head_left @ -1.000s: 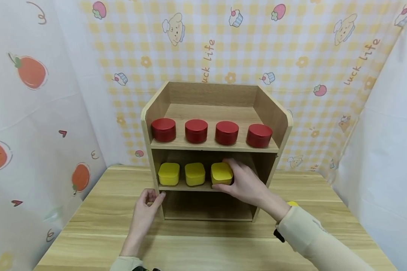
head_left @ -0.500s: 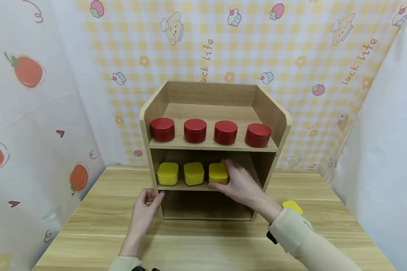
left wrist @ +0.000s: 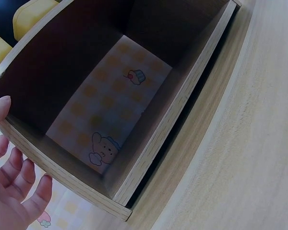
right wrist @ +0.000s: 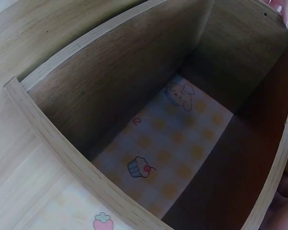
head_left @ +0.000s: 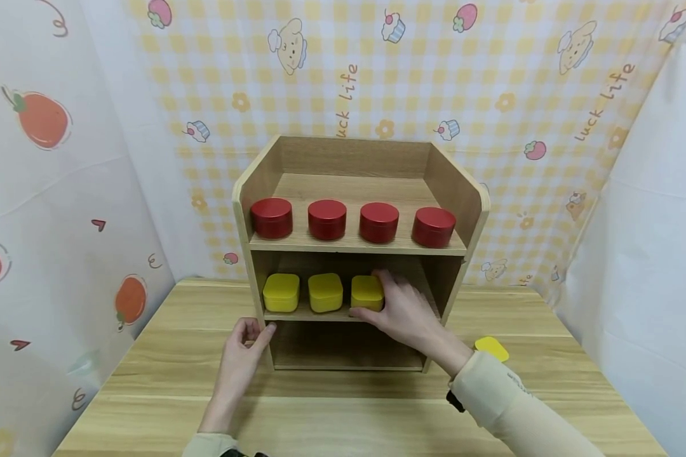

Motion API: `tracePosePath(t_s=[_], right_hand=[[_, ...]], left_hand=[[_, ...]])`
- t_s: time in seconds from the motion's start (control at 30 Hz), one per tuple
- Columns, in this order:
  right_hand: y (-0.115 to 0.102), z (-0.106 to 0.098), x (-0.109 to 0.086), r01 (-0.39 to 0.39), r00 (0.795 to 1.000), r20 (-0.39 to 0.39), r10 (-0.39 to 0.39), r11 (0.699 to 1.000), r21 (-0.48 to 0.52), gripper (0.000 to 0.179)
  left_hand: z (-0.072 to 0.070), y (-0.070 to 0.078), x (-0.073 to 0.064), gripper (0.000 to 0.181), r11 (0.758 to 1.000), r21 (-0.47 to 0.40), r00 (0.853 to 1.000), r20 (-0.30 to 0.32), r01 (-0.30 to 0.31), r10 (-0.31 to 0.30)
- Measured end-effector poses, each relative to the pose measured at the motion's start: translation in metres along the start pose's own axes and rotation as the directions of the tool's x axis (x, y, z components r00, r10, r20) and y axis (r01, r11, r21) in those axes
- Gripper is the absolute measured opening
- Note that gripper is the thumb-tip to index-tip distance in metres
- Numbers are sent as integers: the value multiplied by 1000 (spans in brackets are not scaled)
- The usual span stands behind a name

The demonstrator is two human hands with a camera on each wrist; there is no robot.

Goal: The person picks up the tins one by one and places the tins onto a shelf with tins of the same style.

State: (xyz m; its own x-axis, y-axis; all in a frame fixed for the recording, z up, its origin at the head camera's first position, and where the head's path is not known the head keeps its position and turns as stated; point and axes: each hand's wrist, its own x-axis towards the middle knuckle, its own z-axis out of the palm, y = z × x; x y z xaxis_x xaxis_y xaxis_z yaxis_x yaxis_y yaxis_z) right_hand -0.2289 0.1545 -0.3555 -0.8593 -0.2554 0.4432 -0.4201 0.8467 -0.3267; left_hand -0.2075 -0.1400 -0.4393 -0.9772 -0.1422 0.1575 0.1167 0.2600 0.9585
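A small wooden shelf unit (head_left: 354,184) stands on the table. My right hand (head_left: 408,314) holds a yellow rounded-square box (head_left: 367,292) at the front of its middle shelf, thumb in front and fingers behind. Left of it on that shelf are a second yellow box (head_left: 325,293) and a third yellow box (head_left: 281,293). At the unit's left side panel, my left hand (head_left: 244,349) grips the edge; in the left wrist view its thumb (left wrist: 0,109) lies on the inner side and its fingers (left wrist: 38,194) outside. The right wrist view barely catches the right hand.
Several round red tins, one being the rightmost tin (head_left: 434,227), line the top shelf's front. The bottom compartment (head_left: 349,346) lies below the yellow boxes. A flat yellow rounded piece (head_left: 491,348) is on the table (head_left: 377,419) beside the right forearm. Patterned cloth hangs behind.
My right hand has shifted slightly left with its yellow box, which now sits more level. The right sleeve has moved left, uncovering the yellow piece on the table. My left hand stays put.
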Motion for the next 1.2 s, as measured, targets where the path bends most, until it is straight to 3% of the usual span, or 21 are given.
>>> tracePosePath(t_s=[0.17,0.6,0.97,1.2], right_hand=[[-1,1,0,-22,1000,1,22,999,-24,78],[-6,4,-4,-37,999,-33,36,998,-45,80],[-11,8,-6,-57,997,-56,58,998,10,92],[-16,-5,-18,-107,984,-135,121,989,106,86]], left_hand=[[2,-16,6,31,1000,-9,1000,-15,-7,7],[2,-17,4,34,1000,-19,1000,-27,-17,16],[0,-20,5,35,1000,5,999,-35,-14,14],[1,-20,6,37,1000,3,1000,-23,-15,15]])
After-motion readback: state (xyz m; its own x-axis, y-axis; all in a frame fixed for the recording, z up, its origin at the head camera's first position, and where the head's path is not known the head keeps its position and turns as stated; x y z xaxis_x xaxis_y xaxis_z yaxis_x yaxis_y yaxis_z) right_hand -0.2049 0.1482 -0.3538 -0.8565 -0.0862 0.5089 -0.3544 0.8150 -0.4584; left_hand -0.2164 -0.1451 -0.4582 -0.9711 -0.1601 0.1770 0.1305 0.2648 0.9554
